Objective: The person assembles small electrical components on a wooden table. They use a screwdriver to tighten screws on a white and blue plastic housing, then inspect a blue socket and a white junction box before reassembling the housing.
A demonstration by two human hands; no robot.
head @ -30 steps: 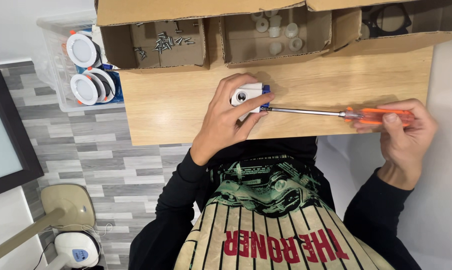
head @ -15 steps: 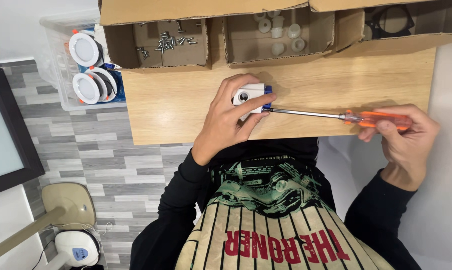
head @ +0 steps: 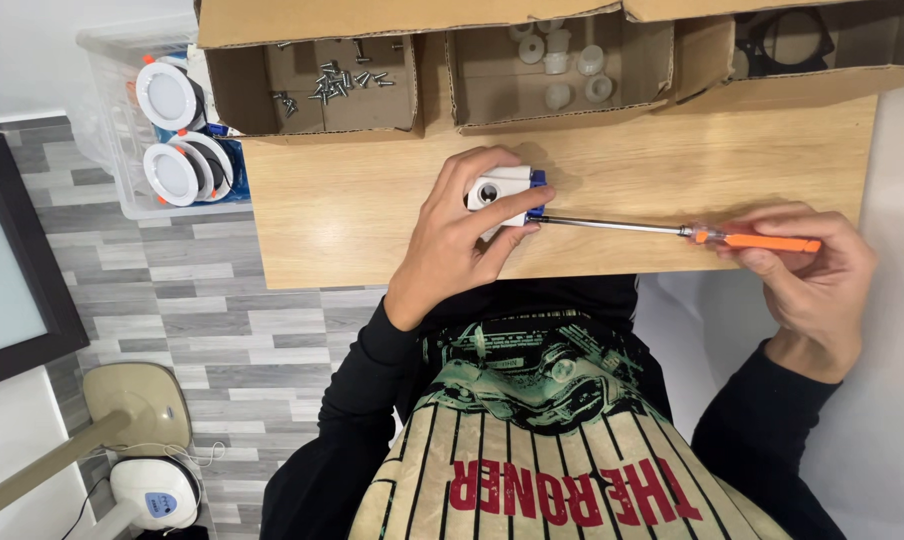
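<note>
Hands work at the middle of the frame on a wooden table (head: 372,220). The left hand (head: 457,240) has its fingers (head: 492,160) wrapped around a small white block (head: 500,190) with a round hole in its face and a blue part (head: 538,192) on its right side; the block sits on the table, just left of centre. The right hand (head: 807,275), at the right edge, has its fingers closed on the orange handle of a screwdriver (head: 672,230). The metal shaft lies level across the table and its tip meets the block at the blue part.

Along the top of the frame stand three open cardboard boxes, touching the table's far edge. The left box (head: 242,95) holds loose dark screws (head: 337,80). The middle box (head: 472,105) holds small white round pieces (head: 567,65). The right box (head: 822,85) holds dark rings (head: 782,40), partly hidden.

At the upper left, beside the table, a clear plastic bin (head: 107,130) holds round white lamps (head: 167,135) with orange clips. A dark-framed panel (head: 12,270) leans at the left edge over the grey plank floor (head: 222,330). In the lower left corner sit a beige stand (head: 137,405) and a white device (head: 157,495) with a cord.
</note>
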